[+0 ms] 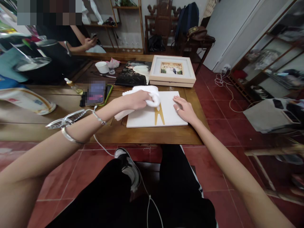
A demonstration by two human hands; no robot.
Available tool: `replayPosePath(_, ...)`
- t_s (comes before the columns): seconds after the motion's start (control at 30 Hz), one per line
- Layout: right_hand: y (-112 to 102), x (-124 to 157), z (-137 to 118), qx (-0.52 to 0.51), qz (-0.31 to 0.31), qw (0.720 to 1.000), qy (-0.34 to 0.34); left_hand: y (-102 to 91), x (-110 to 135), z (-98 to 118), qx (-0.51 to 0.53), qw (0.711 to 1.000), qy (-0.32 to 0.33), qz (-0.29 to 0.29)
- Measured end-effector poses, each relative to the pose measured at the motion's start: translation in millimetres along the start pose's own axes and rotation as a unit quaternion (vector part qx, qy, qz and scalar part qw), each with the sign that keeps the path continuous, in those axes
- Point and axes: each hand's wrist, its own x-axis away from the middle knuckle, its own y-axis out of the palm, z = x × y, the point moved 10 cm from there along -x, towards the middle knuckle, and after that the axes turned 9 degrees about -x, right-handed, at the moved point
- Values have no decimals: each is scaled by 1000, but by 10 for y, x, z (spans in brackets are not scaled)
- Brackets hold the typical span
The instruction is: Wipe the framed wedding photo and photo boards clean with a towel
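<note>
A flat white board (169,101) lies on the wooden table (147,136) with a gold prop stand (159,114) on its middle. My left hand (135,99) is closed round a crumpled white cloth (152,95) and presses it on the board just above the stand. My right hand (185,109) lies flat, fingers stretched, on the board's right part, with a ring on one finger. Bracelets circle my left wrist.
Behind the board stands a framed photo in a white frame (172,74), a dark photo book (133,76), a phone (96,93), a white cup (102,67) and a small bottle (74,87). Another person (71,41) sits at the far left holding a phone. Shelves stand at right.
</note>
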Motion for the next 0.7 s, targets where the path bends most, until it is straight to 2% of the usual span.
replayPosePath(0.1,6,-2,-3,1,1,1000,-4,-1,-109,-243,5,997,-64,32)
replayPosePath(0.17,3,-1,-1,5,1,1000,-2,77,-218,-214,0,997,-69,38)
replayPosePath(0.27,-2,1,-6,7,0,1000,2,260,-326,78,-42,998,-41,4)
replayPosePath(0.33,-3,0,-12,6,-1,1000,3,328,-293,346,-78,997,-25,-14)
replayPosePath(0.47,-2,-6,1,2,-2,1000,7,395,44,994,-95,994,34,-39)
replayPosePath(0.57,9,-12,1,-5,-10,1000,-4,399,341,1387,-85,992,91,-24)
replayPosePath(0.63,15,-13,-2,-6,-13,1000,-9,403,423,1458,-74,991,114,-19)
replayPosePath(0.7,12,-13,2,-1,-10,1000,-5,426,361,1307,-59,993,102,-33)
